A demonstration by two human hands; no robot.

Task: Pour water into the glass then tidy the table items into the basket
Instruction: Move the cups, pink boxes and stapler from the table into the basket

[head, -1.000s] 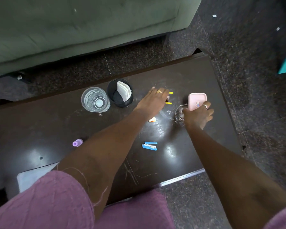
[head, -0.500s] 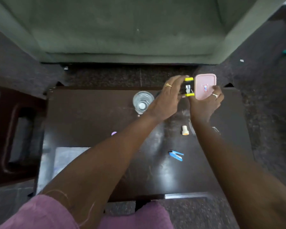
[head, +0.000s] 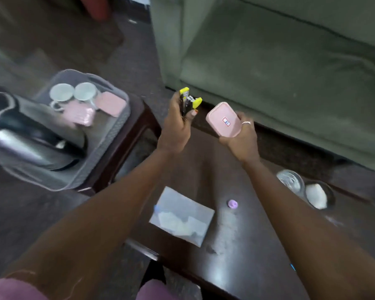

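My left hand is closed around a yellow-and-black clip-like item, held in the air above the gap between two tables. To its right, my right hand grips a small pink lidded box with a sticker on top. A grey basket sits on a side table at the left and holds two white cups, pink items and a steel kettle. The glass with water stands on the dark table at the right.
A black cup with white tissue stands beside the glass. A clear plastic pouch and a small purple cap lie on the table. A green sofa is behind the table. The view is motion-blurred.
Both hands lifted the clip item and the pink box off the table and swung left toward the basket. The view turned left, bringing the basket and kettle into sight.
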